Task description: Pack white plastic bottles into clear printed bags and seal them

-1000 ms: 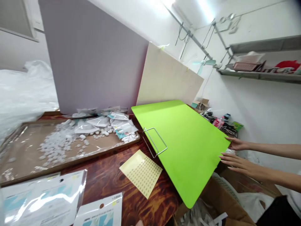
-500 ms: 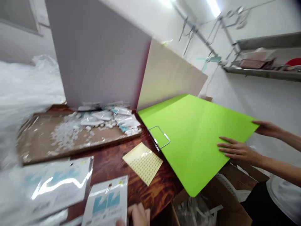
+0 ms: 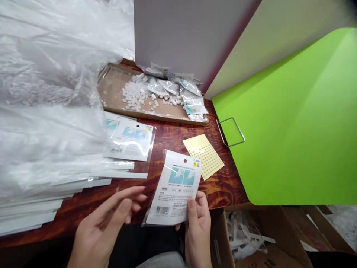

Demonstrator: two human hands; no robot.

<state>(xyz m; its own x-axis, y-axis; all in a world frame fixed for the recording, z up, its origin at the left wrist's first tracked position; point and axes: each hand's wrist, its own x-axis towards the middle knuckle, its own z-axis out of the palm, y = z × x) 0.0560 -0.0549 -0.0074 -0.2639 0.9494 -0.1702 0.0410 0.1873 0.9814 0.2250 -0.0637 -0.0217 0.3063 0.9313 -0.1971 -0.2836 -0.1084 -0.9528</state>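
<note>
My right hand [image 3: 197,230] grips the lower edge of a clear packet with a white printed card [image 3: 175,188] and holds it over the near edge of the dark wooden table [image 3: 167,137]. My left hand [image 3: 104,227] hovers just left of the packet, fingers spread and empty. A yellow sheet of small dots [image 3: 205,155] lies on the table behind the packet. More of the same packets [image 3: 131,139] lie to the left, beside a big heap of clear plastic bags [image 3: 44,111].
A brown tray [image 3: 111,87] at the back holds small white pieces and little pouches. A large green board [image 3: 292,123] with a wire stand [image 3: 230,132] leans at the right. Grey and cream boards stand behind. An open cardboard box [image 3: 251,238] sits below the table edge.
The view has swung down and left to my own hands. My right hand has lifted a packet. The other person's hands on the green board are out of view now.
</note>
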